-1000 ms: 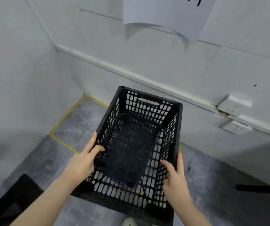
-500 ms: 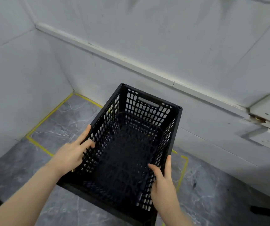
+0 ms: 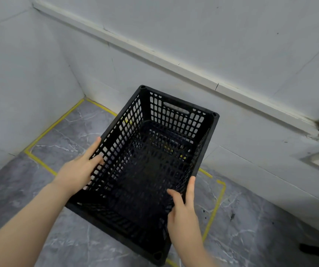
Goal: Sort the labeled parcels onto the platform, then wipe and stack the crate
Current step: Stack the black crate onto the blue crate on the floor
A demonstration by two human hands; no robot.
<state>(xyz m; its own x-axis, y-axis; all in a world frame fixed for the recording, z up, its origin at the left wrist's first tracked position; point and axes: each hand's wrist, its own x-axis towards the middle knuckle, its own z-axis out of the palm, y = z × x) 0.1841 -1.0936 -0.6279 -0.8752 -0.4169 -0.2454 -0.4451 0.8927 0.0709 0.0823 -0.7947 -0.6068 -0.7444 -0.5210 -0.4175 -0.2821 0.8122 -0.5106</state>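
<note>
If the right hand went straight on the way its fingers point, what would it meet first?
The right hand grips the crate by its right side; it would slide along that, then probably reach the wall; depth unclear.

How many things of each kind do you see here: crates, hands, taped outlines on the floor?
black crate: 1
hands: 2 (left hand, right hand)
yellow tape outline: 1
Total: 4

Head camera: steep downward look, close above crate (image 3: 176, 122).
</note>
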